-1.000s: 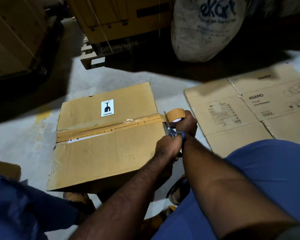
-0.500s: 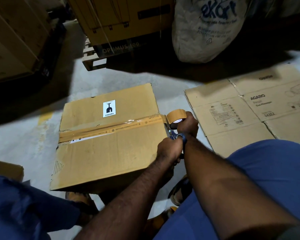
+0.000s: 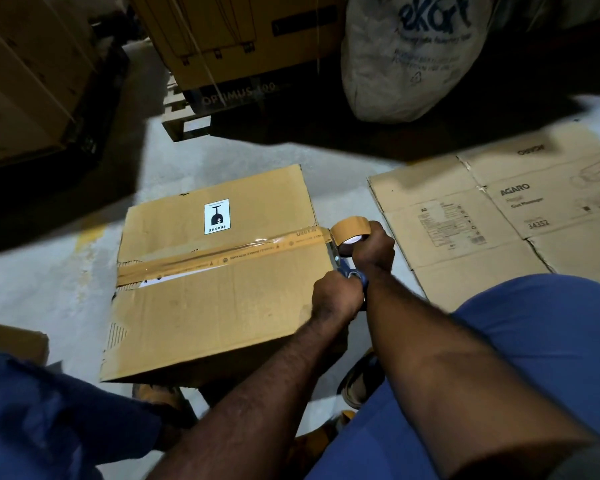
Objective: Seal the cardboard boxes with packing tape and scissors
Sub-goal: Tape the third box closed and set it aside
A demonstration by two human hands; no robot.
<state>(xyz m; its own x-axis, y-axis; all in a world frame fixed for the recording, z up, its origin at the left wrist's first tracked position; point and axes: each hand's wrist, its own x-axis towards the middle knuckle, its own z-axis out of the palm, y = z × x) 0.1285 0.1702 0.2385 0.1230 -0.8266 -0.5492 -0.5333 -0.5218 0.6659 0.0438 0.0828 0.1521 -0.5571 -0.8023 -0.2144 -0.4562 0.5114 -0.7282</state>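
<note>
Tape roll one, scissors one pair.

One taped box, one tape roll, one scissors, two hands.

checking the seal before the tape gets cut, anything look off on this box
Yes. At the left end of the cardboard box, the tape strip sits above the flap seam, so a gap showing white is left uncovered. The box's left edge also looks ragged and torn.
</note>
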